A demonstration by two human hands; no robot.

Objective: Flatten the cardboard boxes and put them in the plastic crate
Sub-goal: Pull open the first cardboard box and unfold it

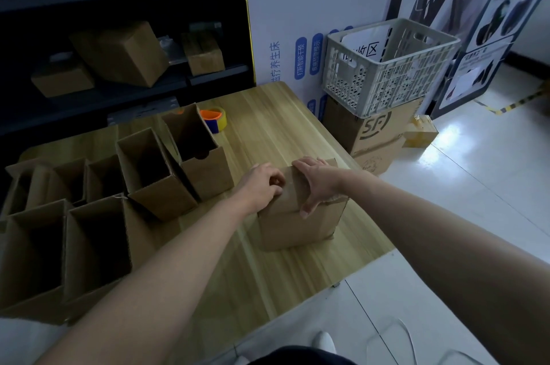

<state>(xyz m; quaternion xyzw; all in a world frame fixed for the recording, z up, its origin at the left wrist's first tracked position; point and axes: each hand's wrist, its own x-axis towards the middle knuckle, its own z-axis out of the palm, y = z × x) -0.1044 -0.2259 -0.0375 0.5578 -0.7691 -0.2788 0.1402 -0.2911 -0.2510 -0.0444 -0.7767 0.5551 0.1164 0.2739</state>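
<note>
A closed, taped cardboard box [297, 225] stands upright on the wooden table [268, 132] near its right edge. My left hand [262, 183] pinches at the tape on the box's top left. My right hand [315, 183] lies spread over the top, fingers curled over the front edge. Several open cardboard boxes [154, 174] stand in rows on the table's left half. The grey plastic crate [387, 67] sits off the table at the back right, on top of a stacked brown carton [375, 129], with a white sheet inside it.
A tape roll with an orange core [215, 119] lies at the table's back, behind the open boxes. Dark shelving [119, 7] with more cartons stands behind the table. A large printed panel [297, 22] leans behind the crate. White tiled floor [461, 186] lies to the right.
</note>
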